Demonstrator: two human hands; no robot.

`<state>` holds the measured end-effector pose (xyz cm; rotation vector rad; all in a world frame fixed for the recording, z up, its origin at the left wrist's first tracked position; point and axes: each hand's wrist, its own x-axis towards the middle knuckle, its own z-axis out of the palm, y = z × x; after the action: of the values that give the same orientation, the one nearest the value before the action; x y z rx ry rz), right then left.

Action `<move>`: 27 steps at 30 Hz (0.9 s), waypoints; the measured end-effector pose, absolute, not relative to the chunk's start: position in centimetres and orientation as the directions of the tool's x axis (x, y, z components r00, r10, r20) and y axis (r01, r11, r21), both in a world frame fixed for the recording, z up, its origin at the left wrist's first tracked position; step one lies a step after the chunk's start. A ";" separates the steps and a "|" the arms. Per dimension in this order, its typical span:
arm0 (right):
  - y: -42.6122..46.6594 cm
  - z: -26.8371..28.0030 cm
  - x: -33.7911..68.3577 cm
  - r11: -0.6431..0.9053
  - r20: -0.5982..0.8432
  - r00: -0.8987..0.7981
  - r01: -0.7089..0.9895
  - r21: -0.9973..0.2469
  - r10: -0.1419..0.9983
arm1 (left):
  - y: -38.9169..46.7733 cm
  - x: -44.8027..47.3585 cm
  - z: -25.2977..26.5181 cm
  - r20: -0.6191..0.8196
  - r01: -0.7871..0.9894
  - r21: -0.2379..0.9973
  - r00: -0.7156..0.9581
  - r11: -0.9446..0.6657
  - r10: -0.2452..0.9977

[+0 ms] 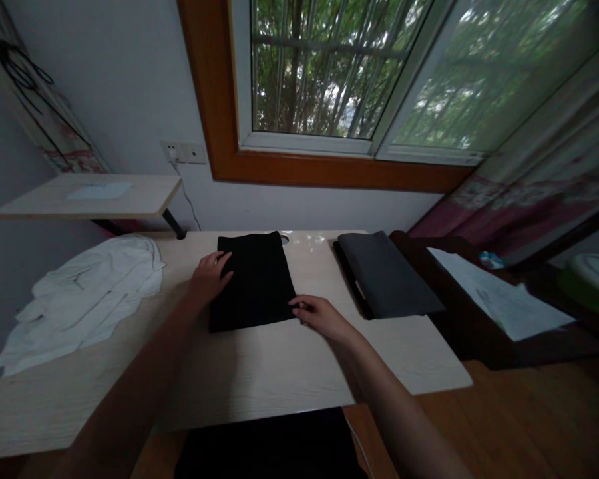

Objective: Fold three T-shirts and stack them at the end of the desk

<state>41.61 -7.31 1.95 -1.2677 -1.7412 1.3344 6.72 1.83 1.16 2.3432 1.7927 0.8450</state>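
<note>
A black cloth [252, 283], folded into a rough rectangle, lies flat on the pale wooden table [279, 372]. My left hand [210, 278] rests at its left edge, fingers apart and fingertips on the fabric. At the lower right corner, my right hand [321, 315] pinches the cloth's edge between thumb and fingers. What kind of garment or fabric it is cannot be told from the dark surface.
A crumpled white cloth [97, 293] lies at the left, below a raised wooden shelf [144, 199]. To the right sits a stack of folded dark grey cloth [389, 276]. Beyond it, a paper sheet [499, 296] lies on a dark surface. A window [329, 80] is behind.
</note>
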 end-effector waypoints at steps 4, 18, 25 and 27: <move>-8.4 2.0 41.8 -0.079 -0.148 -0.391 0.188 -0.979 0.909 | -1.6 5.6 0.6 0.401 0.864 0.473 -0.040 -0.170 0.915; -9.4 1.8 41.5 -0.055 -0.064 -0.246 0.045 -0.997 0.967 | -12.1 5.2 -0.7 0.161 0.633 0.771 -0.084 -0.072 0.983; -9.5 1.1 41.0 -0.081 -0.117 -0.259 0.145 -0.986 0.959 | -12.6 5.9 0.7 0.044 0.594 0.803 0.025 -0.050 0.999; -9.5 0.7 41.0 -0.057 -0.095 -0.217 0.172 -0.983 0.972 | -12.8 6.0 1.1 0.010 0.590 0.808 0.002 -0.009 1.000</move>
<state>41.00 -9.51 0.66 -1.2749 -1.4658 1.3524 6.00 -12.75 1.06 1.6646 1.6532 0.8498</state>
